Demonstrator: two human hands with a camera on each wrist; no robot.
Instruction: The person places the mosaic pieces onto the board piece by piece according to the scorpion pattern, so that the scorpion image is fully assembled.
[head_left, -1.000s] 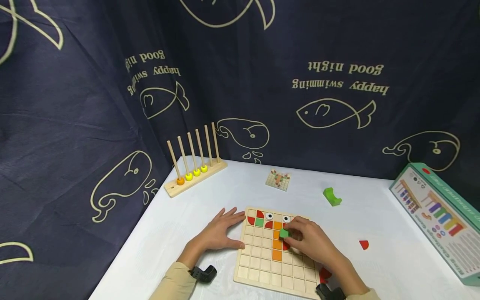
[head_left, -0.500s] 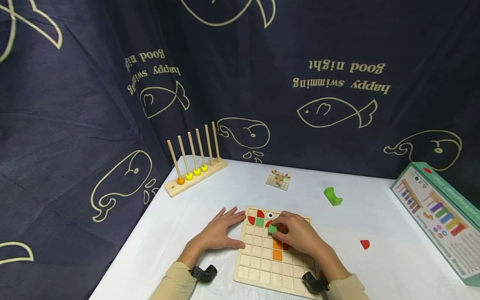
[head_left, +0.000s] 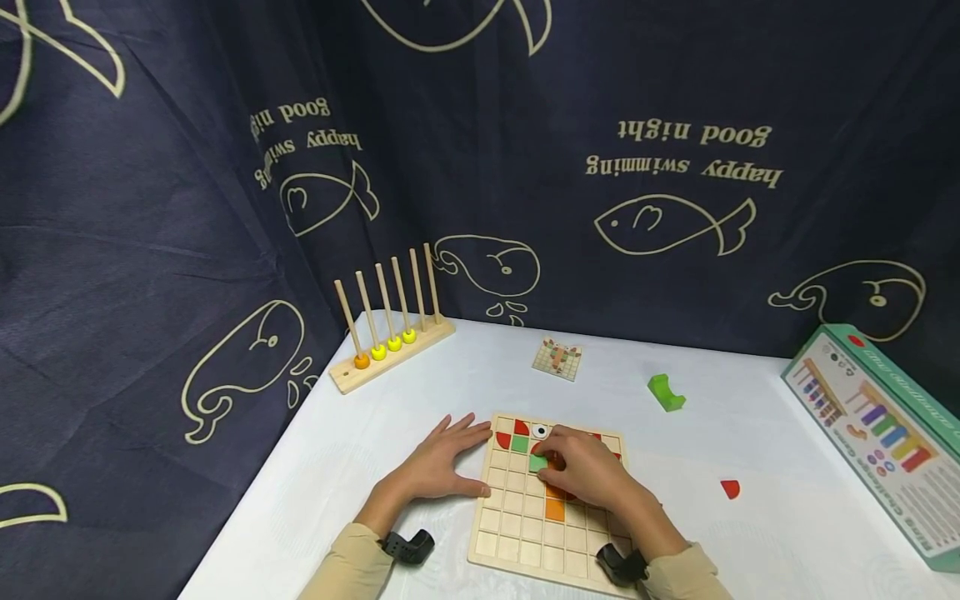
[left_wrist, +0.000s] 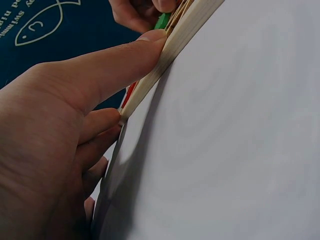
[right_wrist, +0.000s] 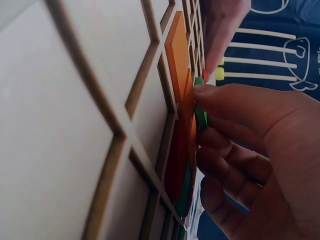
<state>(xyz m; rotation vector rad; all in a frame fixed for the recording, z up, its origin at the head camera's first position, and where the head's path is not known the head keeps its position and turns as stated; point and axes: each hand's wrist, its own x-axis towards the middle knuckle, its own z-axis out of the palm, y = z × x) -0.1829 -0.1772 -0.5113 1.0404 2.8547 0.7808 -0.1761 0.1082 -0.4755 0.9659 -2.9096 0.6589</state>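
A wooden grid board [head_left: 508, 523] lies on the white table with red, green, orange and eye-patterned tiles in its far rows. My right hand [head_left: 588, 468] pinches a green square tile [head_left: 537, 463] between thumb and fingers, low over a cell left of the orange tile [head_left: 554, 509] column. In the right wrist view the green tile [right_wrist: 201, 117] stands tilted at the board's surface; whether it touches the cell cannot be told. Straight-fingered and spread, my left hand [head_left: 442, 465] touches the board's left edge with thumb and fingertips. The right hand covers some tiles.
Beyond the board lies a small pattern card [head_left: 557, 360]. A green arched block [head_left: 665, 393] and a red quarter-round tile [head_left: 730, 489] lie to the right. A peg stand [head_left: 393, 354] with beads is back left; a game box [head_left: 873, 442] stands at far right.
My right hand has moved left across the board with the green tile, from right of the orange column to its left, and lower. The left hand stays at the board's edge.
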